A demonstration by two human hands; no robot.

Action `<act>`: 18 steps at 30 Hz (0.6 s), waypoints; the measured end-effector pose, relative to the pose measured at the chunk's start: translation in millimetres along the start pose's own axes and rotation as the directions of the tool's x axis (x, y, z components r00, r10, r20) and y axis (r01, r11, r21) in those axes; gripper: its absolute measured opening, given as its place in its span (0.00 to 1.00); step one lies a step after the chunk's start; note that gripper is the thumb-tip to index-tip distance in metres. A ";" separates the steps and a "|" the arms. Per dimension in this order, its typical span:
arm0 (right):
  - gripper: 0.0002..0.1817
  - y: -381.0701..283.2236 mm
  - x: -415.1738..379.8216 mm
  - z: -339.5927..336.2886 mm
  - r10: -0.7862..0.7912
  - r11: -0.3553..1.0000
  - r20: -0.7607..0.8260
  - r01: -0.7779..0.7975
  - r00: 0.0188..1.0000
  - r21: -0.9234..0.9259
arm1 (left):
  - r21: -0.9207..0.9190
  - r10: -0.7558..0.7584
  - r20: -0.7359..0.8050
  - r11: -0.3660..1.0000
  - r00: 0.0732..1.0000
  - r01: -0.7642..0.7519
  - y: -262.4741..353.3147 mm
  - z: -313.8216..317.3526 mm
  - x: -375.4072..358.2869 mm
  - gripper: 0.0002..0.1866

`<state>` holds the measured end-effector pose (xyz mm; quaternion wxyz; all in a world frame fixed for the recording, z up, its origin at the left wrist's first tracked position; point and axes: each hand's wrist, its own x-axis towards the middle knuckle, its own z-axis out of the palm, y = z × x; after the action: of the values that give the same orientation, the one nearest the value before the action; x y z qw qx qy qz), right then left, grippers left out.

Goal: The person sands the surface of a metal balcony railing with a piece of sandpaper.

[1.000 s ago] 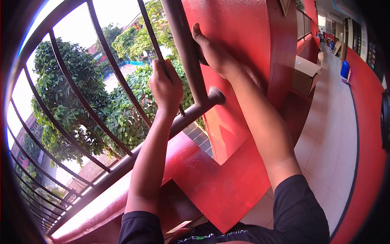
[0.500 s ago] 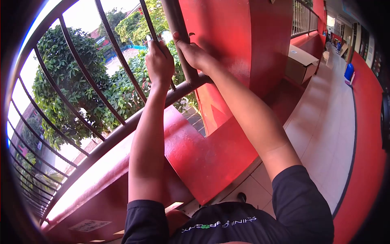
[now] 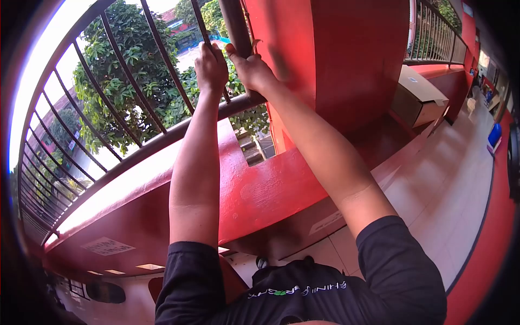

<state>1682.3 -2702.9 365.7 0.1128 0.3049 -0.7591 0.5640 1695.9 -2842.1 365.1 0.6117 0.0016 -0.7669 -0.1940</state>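
My left hand [image 3: 211, 70] is closed around a thin dark railing bar [image 3: 200, 21] in the upper middle of the head view. Just right of it, my right hand [image 3: 253, 71] is wrapped round the thick dark end post [image 3: 234, 24], thumb on the near side. A small curved brownish piece [image 3: 257, 43] shows beside the post above my right hand; what it is, I cannot make out. The post meets the lower rail [image 3: 179, 130] just below my hands. My fingers behind the metal are hidden.
A red pillar [image 3: 357, 59] rises right of the post. Under the rail runs a glossy red ledge [image 3: 271, 195]. A cardboard box [image 3: 420, 97] sits beyond the pillar, beside a tiled corridor [image 3: 433, 189]. Trees [image 3: 124, 70] stand outside the railing.
The view has turned and tilted, so the box and pillar look different and more floor shows at the lower left. Both hands remain on the railing, slightly higher in the picture.
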 end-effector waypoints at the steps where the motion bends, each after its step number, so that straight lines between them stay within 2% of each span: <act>1: 0.55 1.5 6.9 -8.8 0.280 0.959 0.250 -0.281 0.927 -0.035 | 0.008 -0.030 0.009 1.000 1.000 0.030 -0.6 2.0 -0.6 0.17; 2: 0.56 2.5 14.2 -15.4 0.281 0.958 0.321 -0.283 0.904 -0.043 | 0.014 -0.042 -0.018 0.999 0.999 0.042 -1.0 4.7 -0.9 0.17; 3: 0.56 2.4 16.1 -12.9 0.273 0.960 0.325 -0.277 0.905 -0.036 | 0.022 -0.036 -0.022 0.999 0.999 0.037 1.1 4.1 -0.6 0.17; 4: 0.57 3.3 17.2 -4.0 -0.027 1.000 0.061 0.027 0.998 0.010 | 0.027 -0.035 -0.022 0.999 0.999 0.035 2.8 2.9 -1.2 0.17; 5: 0.63 4.7 16.4 6.9 -0.321 0.946 -0.212 0.324 0.923 -0.024 | 0.033 -0.035 -0.019 0.999 0.999 0.035 4.1 1.5 -1.9 0.17; 6: 0.65 9.0 16.4 20.2 -0.468 0.876 -0.434 0.470 0.770 -0.111 | 0.010 0.041 -0.060 0.999 0.997 -0.041 -2.7 5.1 -2.0 0.15; 7: 0.65 17.0 20.1 16.9 -0.470 0.874 -0.434 0.475 0.769 -0.104 | 0.018 0.044 -0.064 0.999 0.997 -0.043 -0.9 3.3 -2.1 0.15; 8: 0.60 27.2 26.3 5.6 -0.121 0.993 -0.123 0.122 0.985 0.002 | 0.024 0.021 -0.055 1.000 0.998 -0.020 1.5 2.7 -2.8 0.15; 9: 0.56 25.4 25.8 -7.2 0.261 0.965 0.217 -0.262 0.940 -0.028 | 0.028 -0.002 -0.048 1.000 0.999 0.003 3.2 2.7 -2.7 0.14; 11: 0.53 17.4 18.9 -9.9 0.229 0.973 0.267 -0.224 0.936 -0.047 | 0.014 -0.013 -0.045 1.000 0.999 0.014 4.7 3.2 -2.5 0.14; 12: 0.53 9.5 14.5 -1.9 -0.020 0.999 0.032 0.019 0.999 0.031 | 0.017 -0.016 -0.040 1.000 0.999 0.017 3.8 3.7 -2.5 0.15; 13: 0.56 0.0 9.8 1.4 -0.261 0.960 -0.212 0.276 0.942 0.044 | 0.020 -0.021 -0.038 1.000 0.999 0.022 3.3 3.4 -2.4 0.16; 14: 0.60 -6.4 7.6 -6.0 -0.275 0.958 -0.125 0.283 0.953 0.052 | 0.018 -0.012 -0.040 1.000 0.999 0.013 2.7 2.9 -2.6 0.16; 15: 0.60 -1.8 11.4 -2.7 -0.279 0.957 -0.121 0.287 0.953 0.048 | 0.015 -0.002 -0.041 1.000 0.999 0.003 5.1 1.2 -3.0 0.16; 17: 0.59 13.1 21.2 7.0 0.060 0.996 -0.110 -0.053 0.992 0.071 | 0.021 0.011 -0.058 1.000 0.998 -0.009 5.6 1.1 -3.8 0.16; 18: 0.61 -3.3 18.8 -2.5 0.132 0.991 -0.052 -0.131 0.990 0.032 | 0.034 0.032 -0.074 0.999 0.997 -0.029 4.6 2.3 -3.7 0.16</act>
<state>1669.0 -2707.4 378.8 0.0913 0.2406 -0.7661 0.5890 1695.7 -2836.3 362.6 0.6428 0.0074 -0.7465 -0.1718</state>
